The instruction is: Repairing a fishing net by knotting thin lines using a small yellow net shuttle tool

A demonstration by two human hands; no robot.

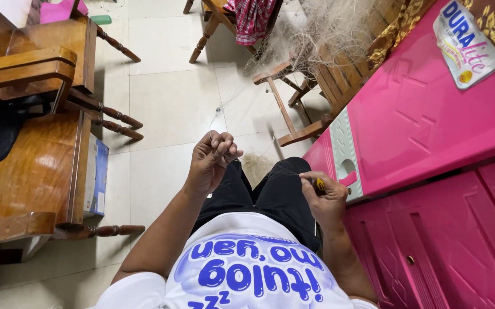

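Note:
My left hand (212,159) is raised over my lap, fingers pinched shut on a thin, pale thread (220,117) that runs away toward a heap of fine netting (322,28) on the wooden chair ahead. My right hand (325,197) rests by my right thigh, closed around a small yellow and black tool (319,185). The thread seems to stretch between the two hands, but it is too fine to follow. I sit in black trousers and a white shirt with blue print.
A pink plastic cabinet (425,131) stands close on my right, a white packet (466,43) lying on top. Wooden chairs (36,149) crowd the left, with a box (96,174) beside them. More wooden chair legs (284,106) stand ahead on the pale tiled floor (167,97).

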